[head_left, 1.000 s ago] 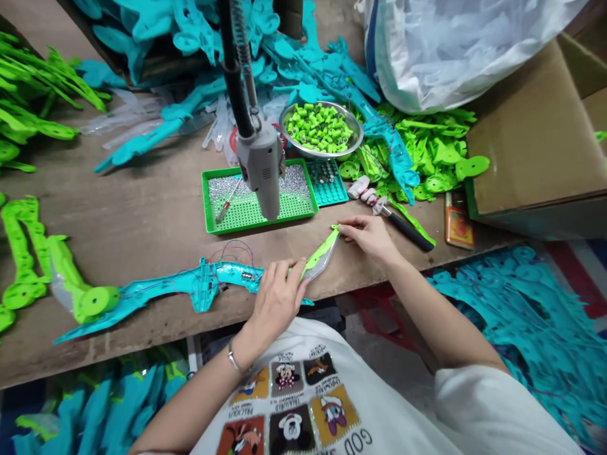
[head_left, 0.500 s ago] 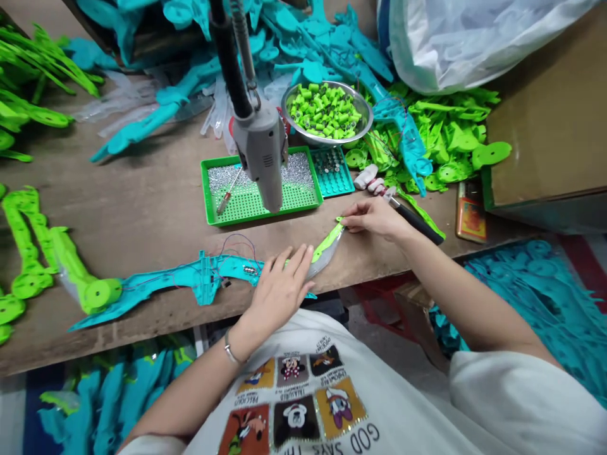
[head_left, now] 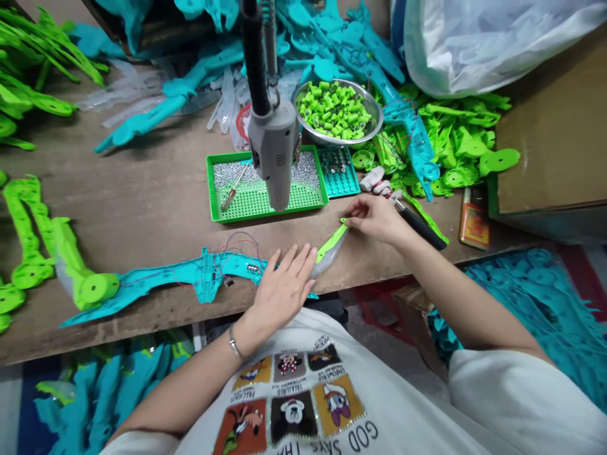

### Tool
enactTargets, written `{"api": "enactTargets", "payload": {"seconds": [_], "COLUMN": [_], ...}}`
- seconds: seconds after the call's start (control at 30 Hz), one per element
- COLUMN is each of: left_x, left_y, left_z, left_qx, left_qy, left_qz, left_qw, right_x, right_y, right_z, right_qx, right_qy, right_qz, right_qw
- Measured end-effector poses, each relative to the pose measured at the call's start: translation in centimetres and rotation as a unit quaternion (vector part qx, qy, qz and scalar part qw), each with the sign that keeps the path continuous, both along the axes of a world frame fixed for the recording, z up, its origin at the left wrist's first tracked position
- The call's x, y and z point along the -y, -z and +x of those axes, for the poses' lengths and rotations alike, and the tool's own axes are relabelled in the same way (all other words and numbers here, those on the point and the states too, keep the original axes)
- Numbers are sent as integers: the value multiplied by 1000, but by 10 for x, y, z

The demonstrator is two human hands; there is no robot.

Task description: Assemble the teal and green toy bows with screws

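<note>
The left hand [head_left: 283, 284] now lies flatter, fingers slightly spread over one end of the green strip [head_left: 331, 245], apparently steadying it, while the right hand [head_left: 379, 219] pinches its tip.

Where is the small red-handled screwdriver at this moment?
In the head view, the screwdriver lies in the left part of the green tray, its shaft reaching over the small silver pieces, to the left of the hanging grey tool.

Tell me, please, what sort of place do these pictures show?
Probably a small assembly workshop: a grey tool hangs over a green tray with tiny metal pieces, and turquoise plastic parts lie heaped behind.
</note>
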State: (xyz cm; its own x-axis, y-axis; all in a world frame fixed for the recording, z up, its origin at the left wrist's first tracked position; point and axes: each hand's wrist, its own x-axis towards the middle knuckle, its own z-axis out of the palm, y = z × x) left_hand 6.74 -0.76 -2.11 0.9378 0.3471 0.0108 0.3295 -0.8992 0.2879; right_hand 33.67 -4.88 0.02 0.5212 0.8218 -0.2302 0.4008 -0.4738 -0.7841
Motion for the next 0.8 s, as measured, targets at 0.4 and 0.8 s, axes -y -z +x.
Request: {"api": "enactTargets", "payload": {"seconds": [0.4,0.8], "left_x": [0,5], "left_y": [1,2], "left_z": [2,1], "left_qx": [19,16], "left_qy": [8,-4], "left_qz": [28,33], "left_qw": [999,999], "right_x": [-24,-16], "right_y": [15,32], "right_z": [-89,-46], "right_qx": [-197,-152], "right_qy": [-203,-43], "right_qz": [122,209], "right_qw": [952,965]}}
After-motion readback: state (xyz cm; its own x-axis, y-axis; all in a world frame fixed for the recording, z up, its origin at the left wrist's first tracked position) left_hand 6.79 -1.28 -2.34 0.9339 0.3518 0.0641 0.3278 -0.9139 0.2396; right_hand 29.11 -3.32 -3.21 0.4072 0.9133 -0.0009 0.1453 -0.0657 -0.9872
